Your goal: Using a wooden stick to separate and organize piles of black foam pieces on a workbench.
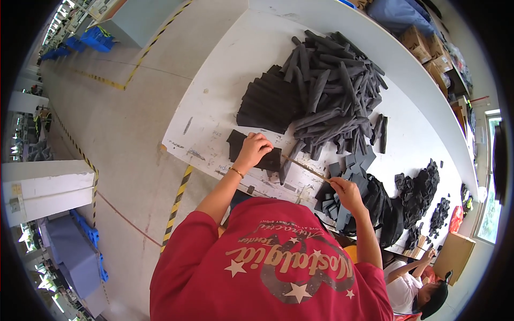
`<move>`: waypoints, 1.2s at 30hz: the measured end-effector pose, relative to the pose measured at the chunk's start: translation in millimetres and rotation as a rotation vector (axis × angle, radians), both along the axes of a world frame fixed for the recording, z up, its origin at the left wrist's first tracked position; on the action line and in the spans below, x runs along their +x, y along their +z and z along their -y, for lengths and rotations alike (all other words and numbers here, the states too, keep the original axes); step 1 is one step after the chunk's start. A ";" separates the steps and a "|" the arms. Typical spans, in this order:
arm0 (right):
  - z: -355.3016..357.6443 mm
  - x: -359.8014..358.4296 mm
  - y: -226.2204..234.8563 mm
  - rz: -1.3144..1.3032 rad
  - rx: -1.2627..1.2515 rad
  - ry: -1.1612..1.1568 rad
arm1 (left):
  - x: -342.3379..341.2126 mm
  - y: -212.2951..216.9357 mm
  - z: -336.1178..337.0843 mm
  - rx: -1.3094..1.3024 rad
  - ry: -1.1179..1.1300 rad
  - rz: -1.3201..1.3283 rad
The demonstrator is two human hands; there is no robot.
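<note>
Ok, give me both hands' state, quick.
Left hand: closed on a flat black piece on the white table.
Right hand: closed on a thin stick.

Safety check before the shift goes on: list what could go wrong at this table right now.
The thin stick in the right hand points toward the left hand pressing the dark flat piece; a slip might jab the fingers. The heap of dark rolled strips sits close behind and could slide into the work area.

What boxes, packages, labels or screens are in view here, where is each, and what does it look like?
Cardboard boxes: brown, stacked along the shelving at upper right.
Cardboard sheet: flat, tan, leaning at lower right by the table end.
Red bag: small, crumpled, just above that sheet.
No screens visible.
</note>
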State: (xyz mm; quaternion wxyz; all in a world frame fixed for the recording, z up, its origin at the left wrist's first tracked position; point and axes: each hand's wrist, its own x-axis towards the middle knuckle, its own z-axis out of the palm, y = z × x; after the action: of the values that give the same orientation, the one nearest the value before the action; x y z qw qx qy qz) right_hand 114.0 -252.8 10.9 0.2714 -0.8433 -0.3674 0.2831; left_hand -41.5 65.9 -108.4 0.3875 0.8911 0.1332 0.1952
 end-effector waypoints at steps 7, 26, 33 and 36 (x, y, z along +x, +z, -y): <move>-34.4 -8.0 -20.7 0.023 0.020 0.076 | 12.0 28.8 23.8 0.057 -0.097 0.022; -117.6 -94.5 -43.6 -0.241 0.282 -0.084 | 6.5 69.7 64.1 -1.935 0.628 0.772; -95.5 -102.6 -43.5 -0.188 0.257 -0.088 | 15.1 74.3 65.6 -1.899 0.632 0.771; -85.3 -101.7 -38.8 -0.218 0.162 -0.028 | 16.1 79.3 51.6 -1.740 0.718 0.688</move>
State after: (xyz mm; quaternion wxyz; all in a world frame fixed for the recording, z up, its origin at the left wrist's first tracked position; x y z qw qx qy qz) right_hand 12.3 -167.5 -27.8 0.3808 -0.7879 -0.3455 0.3389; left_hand -25.4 14.3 -29.1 0.8401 0.1000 0.3716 0.3823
